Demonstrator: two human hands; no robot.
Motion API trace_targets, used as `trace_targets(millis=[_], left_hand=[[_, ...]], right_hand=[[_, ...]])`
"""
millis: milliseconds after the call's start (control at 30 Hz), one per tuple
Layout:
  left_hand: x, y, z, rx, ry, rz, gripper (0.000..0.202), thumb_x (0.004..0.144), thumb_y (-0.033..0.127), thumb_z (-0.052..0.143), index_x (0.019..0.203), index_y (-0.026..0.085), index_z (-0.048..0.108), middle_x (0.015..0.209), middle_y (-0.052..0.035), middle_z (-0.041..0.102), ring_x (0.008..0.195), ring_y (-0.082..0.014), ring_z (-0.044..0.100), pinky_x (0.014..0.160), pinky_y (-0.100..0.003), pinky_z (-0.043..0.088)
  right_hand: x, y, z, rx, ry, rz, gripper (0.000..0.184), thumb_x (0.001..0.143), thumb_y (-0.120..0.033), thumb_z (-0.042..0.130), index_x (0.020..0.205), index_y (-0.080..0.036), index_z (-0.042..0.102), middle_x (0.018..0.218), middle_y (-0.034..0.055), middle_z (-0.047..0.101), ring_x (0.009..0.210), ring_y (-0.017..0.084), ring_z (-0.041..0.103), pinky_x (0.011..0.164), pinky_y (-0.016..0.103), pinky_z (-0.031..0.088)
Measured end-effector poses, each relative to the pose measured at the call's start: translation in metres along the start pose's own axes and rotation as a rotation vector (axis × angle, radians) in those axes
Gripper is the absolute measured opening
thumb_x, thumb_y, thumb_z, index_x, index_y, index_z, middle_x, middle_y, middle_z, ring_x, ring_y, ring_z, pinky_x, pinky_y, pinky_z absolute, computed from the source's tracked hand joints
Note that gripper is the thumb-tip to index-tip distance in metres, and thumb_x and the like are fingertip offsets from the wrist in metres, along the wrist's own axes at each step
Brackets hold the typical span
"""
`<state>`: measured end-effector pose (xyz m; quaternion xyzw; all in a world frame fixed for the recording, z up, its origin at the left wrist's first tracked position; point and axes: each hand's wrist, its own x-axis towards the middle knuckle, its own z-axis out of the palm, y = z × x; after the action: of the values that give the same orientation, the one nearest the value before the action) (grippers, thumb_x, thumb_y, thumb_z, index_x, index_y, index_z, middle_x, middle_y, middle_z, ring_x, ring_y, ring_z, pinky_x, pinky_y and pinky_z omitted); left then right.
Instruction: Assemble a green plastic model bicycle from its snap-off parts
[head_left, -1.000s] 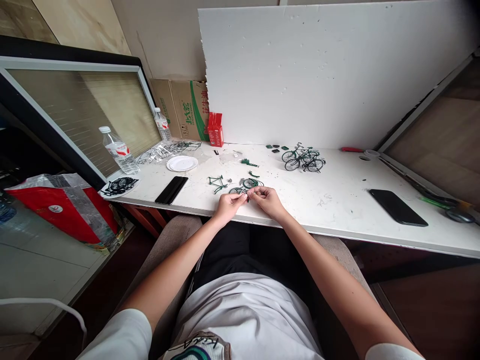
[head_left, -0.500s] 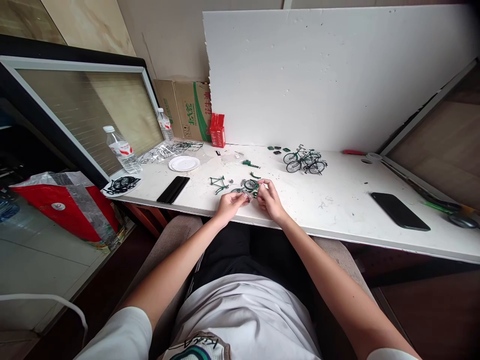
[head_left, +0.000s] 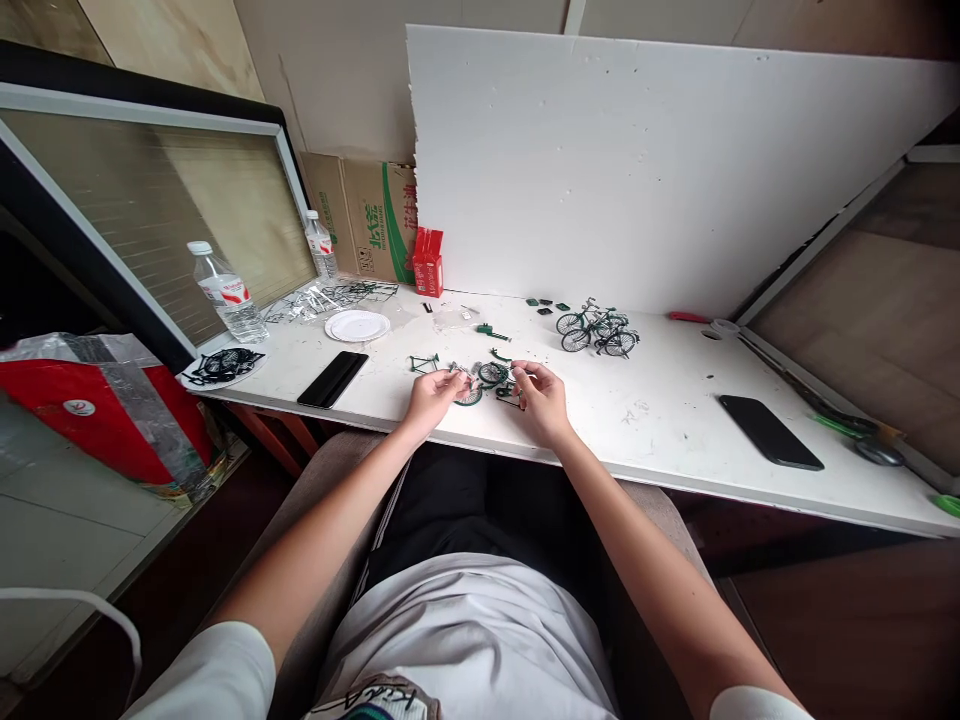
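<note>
Your left hand (head_left: 433, 398) pinches a small part (head_left: 473, 384), indistinct, just left of the green wheel (head_left: 493, 374) on the table (head_left: 660, 385). Your right hand (head_left: 544, 398) curls just right of that wheel; grip cannot be told. The bicycle frame (head_left: 424, 360) lies left of the wheel, model bicycles (head_left: 596, 328) right.

The left forearm (head_left: 330, 535) and right forearm (head_left: 652, 540) are stretched forward and angled inward. The left hand (head_left: 433, 402) is held with thumb near fingertips; the right hand (head_left: 544, 404) is kept apart, its fingers bent.
</note>
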<state>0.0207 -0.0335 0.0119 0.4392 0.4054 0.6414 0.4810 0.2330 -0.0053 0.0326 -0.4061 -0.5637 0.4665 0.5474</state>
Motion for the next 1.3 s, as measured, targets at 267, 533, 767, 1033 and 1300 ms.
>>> trace_targets(millis=[267,533,767,1033,1300], left_hand=[[0.012,-0.017,-0.022,0.229,-0.013,0.152,0.044,0.081,0.057,0.084,0.087,0.014,0.078,0.086,-0.009,0.078,0.083,-0.0245,0.075,0.081,-0.036,0.061],[0.002,-0.008,-0.018,0.379,-0.055,0.206,0.045,0.085,0.055,0.079,0.066,0.017,0.066,0.067,-0.0023,0.068,0.069,-0.0185,0.066,0.064,-0.026,0.049],[0.002,-0.007,-0.017,0.361,-0.047,0.188,0.04,0.083,0.055,0.08,0.073,0.016,0.075,0.076,-0.0066,0.075,0.076,-0.0221,0.071,0.071,-0.03,0.055],[0.003,-0.011,-0.021,0.361,-0.07,0.172,0.038,0.084,0.054,0.081,0.083,0.016,0.08,0.086,-0.0099,0.08,0.084,-0.0252,0.075,0.079,-0.034,0.059],[0.004,-0.013,-0.021,0.354,-0.069,0.175,0.038,0.085,0.054,0.08,0.083,0.016,0.08,0.085,-0.0092,0.08,0.083,-0.0245,0.075,0.08,-0.033,0.058]], right_hand=[[-0.006,0.006,0.006,0.025,-0.069,0.09,0.055,0.072,-0.056,0.092,0.11,-0.017,0.083,0.099,0.0122,0.083,0.081,0.025,0.078,0.051,0.026,0.045],[-0.005,0.012,0.008,0.007,-0.134,0.059,0.05,0.072,-0.058,0.092,0.101,-0.018,0.084,0.094,0.0111,0.083,0.075,0.024,0.079,0.064,0.03,0.056],[-0.005,0.011,0.008,0.0,-0.14,0.048,0.052,0.071,-0.06,0.092,0.1,-0.018,0.083,0.097,0.0116,0.083,0.076,0.024,0.079,0.069,0.033,0.06],[-0.005,0.011,0.008,0.013,-0.153,0.028,0.048,0.074,-0.057,0.091,0.099,-0.018,0.083,0.098,0.0116,0.083,0.075,0.024,0.079,0.077,0.035,0.062],[-0.004,0.013,0.008,0.026,-0.148,0.038,0.049,0.072,-0.058,0.092,0.099,-0.018,0.083,0.098,0.0109,0.083,0.074,0.022,0.079,0.076,0.034,0.063]])
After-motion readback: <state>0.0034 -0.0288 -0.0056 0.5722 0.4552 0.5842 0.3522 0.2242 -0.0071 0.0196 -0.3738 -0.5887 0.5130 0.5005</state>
